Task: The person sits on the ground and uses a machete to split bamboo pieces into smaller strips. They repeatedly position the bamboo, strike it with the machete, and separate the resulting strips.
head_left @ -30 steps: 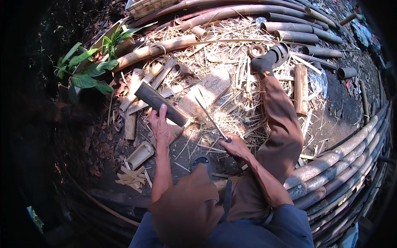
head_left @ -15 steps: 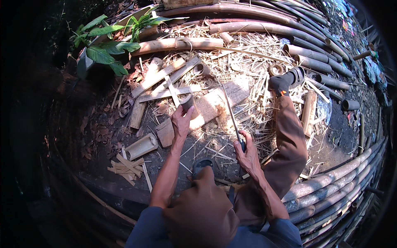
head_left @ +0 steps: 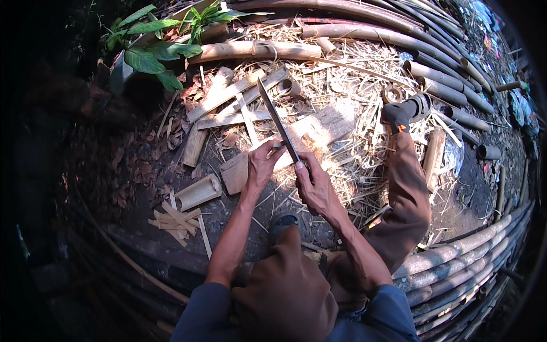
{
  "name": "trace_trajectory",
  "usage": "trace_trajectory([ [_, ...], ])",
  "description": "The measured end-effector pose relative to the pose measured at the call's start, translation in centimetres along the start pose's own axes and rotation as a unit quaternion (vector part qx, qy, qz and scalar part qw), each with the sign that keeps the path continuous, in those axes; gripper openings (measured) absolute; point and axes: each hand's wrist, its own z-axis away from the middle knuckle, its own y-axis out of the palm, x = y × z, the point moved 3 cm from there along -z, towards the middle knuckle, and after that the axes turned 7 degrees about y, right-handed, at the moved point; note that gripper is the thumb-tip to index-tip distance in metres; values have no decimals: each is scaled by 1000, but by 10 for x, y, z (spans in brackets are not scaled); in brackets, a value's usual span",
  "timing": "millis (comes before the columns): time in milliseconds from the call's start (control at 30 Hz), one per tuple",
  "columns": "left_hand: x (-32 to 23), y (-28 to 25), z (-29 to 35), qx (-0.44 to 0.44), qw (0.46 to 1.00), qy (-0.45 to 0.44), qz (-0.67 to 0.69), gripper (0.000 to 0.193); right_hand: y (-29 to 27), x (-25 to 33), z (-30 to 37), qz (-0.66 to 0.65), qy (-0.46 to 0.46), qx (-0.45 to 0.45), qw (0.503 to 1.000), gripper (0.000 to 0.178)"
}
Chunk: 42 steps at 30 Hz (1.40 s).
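Note:
My left hand is closed, pinching a small pale piece of bamboo by its edge; most of that piece is hidden behind the blade and fingers. My right hand grips a long knife, its dark blade slanting up and to the left across the front of the bamboo piece. The thumb lies along the knife near the handle, which the fingers cover. Beneath both hands, a flat wooden board lies on the ground, partly in bright sun.
Bamboo offcuts lie crossed beyond my left hand. A split bamboo half and thin slats sit at left. Shavings cover the ground by my outstretched leg. Bamboo poles are stacked lower right, more poles at the back.
My right hand has swung the knife up and left, bringing the blade to the bamboo piece. My left hand has shifted slightly right and turned that piece, a short tube before, so less shows.

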Motion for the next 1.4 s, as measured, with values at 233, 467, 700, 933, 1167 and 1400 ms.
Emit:
trace_trajectory([
  [233, 7, -1, -2, -15, 1000, 17, 15, 20, 8, 0, -3, 90, -87, -71, 990, 28],
  [467, -3, 10, -3, -16, 998, -1, 66, 24, 5, -13, -11, 94, -101, -112, 984, 20],
  [700, -48, -29, -16, 12, 998, 30, -53, 45, 1, 32, 5, 73, -151, -120, 979, 23],
  [933, 7, -19, 38, 89, 985, -96, -110, 55, -37, 43, 8, 93, -143, -150, 974, 26],
  [1167, -2, -31, 85, 60, 982, -155, -85, 40, -19, -18, -34, 99, -120, -139, 978, 24],
  [1400, -23, -78, 111, 1, 973, -202, -108, 33, -11, 74, 31, -13, -227, -103, 968, 27],
])
